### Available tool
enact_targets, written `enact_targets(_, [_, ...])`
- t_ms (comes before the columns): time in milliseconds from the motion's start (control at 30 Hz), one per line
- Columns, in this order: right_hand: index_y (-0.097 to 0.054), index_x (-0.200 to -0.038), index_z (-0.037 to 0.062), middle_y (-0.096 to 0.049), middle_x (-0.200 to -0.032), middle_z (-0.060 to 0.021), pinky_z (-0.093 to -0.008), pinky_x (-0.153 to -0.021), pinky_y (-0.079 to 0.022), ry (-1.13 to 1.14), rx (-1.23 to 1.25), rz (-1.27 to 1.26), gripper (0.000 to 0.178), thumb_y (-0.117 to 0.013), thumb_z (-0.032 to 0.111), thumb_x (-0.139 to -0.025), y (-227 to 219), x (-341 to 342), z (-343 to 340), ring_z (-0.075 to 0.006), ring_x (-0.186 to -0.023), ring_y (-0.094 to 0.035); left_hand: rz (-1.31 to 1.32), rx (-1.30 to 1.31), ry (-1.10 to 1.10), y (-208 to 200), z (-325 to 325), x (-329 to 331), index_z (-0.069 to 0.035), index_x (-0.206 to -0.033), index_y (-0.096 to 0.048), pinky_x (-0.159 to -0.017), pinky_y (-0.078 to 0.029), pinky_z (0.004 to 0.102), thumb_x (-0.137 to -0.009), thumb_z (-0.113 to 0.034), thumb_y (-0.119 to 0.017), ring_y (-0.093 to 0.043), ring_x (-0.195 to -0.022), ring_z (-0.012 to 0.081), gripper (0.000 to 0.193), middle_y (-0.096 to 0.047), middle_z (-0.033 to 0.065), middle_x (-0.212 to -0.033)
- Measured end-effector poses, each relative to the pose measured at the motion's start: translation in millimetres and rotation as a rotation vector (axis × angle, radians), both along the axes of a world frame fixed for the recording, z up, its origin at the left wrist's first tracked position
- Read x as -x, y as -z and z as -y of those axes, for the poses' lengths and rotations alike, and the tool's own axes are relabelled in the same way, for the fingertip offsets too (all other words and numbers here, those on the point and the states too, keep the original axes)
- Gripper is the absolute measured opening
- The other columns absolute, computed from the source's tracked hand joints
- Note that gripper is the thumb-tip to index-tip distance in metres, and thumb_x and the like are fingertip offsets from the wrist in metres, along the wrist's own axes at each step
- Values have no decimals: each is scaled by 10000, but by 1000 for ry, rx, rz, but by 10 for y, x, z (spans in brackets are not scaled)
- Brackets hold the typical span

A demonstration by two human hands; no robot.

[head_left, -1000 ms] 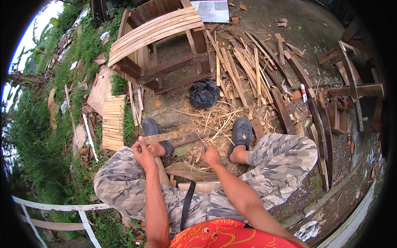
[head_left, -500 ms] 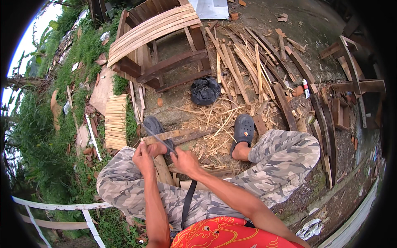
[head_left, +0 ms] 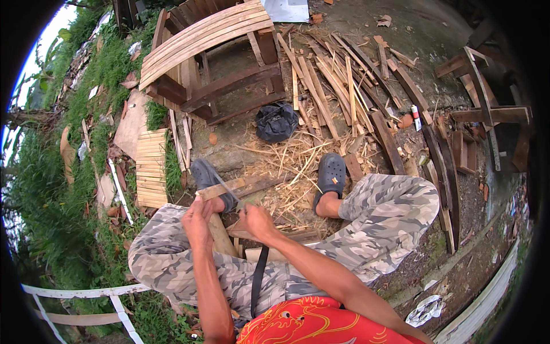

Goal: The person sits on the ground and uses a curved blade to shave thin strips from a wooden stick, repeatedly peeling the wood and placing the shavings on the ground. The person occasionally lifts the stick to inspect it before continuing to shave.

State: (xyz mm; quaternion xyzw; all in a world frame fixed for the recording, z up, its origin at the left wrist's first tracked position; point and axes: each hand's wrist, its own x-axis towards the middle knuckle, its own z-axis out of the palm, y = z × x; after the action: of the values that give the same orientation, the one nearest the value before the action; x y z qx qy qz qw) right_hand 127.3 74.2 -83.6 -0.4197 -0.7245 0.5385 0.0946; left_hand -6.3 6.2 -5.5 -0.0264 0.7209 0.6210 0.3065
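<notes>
Head view: left hand (head_left: 196, 221) had fingers pinched on a wood strip (head_left: 213, 192), left; right hand (head_left: 257, 222) had fingers clamped around a knife (head_left: 235, 196).

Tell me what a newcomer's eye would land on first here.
The bright red shirt with yellow line drawing stands out first, at the bottom edge. Next, upper left, is the large dark wooden frame topped with pale slats, a crumpled black plastic bag near its lower right corner. Left of centre, the left hand pinches a flat pale-brown wooden strip; the right hand holds a thin grey blade.
</notes>
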Motion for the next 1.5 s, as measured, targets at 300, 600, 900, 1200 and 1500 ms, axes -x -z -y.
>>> enact_targets(300, [-629, -906, -26, -665, -691, -248, -520, -583, -542, -72, 53, 105, 239, -559, 202, -925, 421, -70, 3, -423, -611, -670, 42, -18, 86, -34, 64, 119, 122, -1194, -601, -974, -543, 373, -996, -207, -615, -674, -1063, 281, 384, -661, 199, -1155])
enact_targets(600, [-649, -896, -47, -635, -606, -243, -491, -529, -513, -138, -49, -153, 237, -591, 182, -910, 384, 14, 60, -380, -515, -637, 90, -22, 84, -60, 65, 179, 122, -1172, -625, -975, -540, 358, -999, -179, -608, -679, -1057, 263, 348, -683, 194, -1113])
enact_targets(900, [-635, -922, -21, -658, -743, -303, -538, -662, -547, -141, -33, 44, 268, -600, 243, -896, 662, -2, -93, -464, -718, -676, -13, -38, 215, -140, 64, 108, 110, -1220, -633, -925, -564, 347, -1019, -187, -584, -710, -989, 241, 362, -704, 195, -1088])
enact_targets(1200, [-655, -956, -12, -665, -837, -327, -562, -768, -529, -153, 71, 194, 302, -574, 275, -912, 901, -65, -122, -481, -827, -671, -45, 38, 107, -22, 117, 232, 121, -1254, -595, -954, -549, 337, -1013, -198, -599, -689, -1045, 258, 400, -688, 194, -1125])
enact_targets(1500, [-653, -960, -36, -671, -876, -325, -553, -803, -529, -75, 117, 359, 296, -560, 238, -899, 1054, -209, -158, -474, -883, -670, -64, 36, 65, 19, 4, 260, 133, -1210, -629, -872, -554, 292, -1005, -202, -626, -685, -940, 184, 393, -694, 159, -1066])
